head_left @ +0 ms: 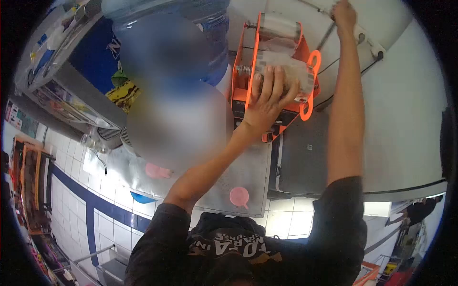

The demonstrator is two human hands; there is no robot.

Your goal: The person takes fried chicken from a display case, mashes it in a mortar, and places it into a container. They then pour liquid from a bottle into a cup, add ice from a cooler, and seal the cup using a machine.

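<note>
An orange sealing machine (254, 62) stands on the metal counter, with a roll of clear plastic film (281, 28) mounted at its top. My left hand (269, 93) lies across a second, wider film roll (286, 64) lower in the frame, its fingers curved over the film. On the right side of the machine sits an orange looped handle (307, 109). My right arm is stretched far up toward the wall. There my right hand (344, 18) is closed near a strip of white sockets and cords (377, 51); what its fingers hold is hidden.
Left of the machine stands a large blue water bottle (217, 28), beside a blurred patch. Two pink items, a scoop (157, 170) and a round strainer-like cup (239, 196), lie on the metal counter (214, 183). A grey appliance (305, 157) adjoins it. Another person (420, 210) is at far right.
</note>
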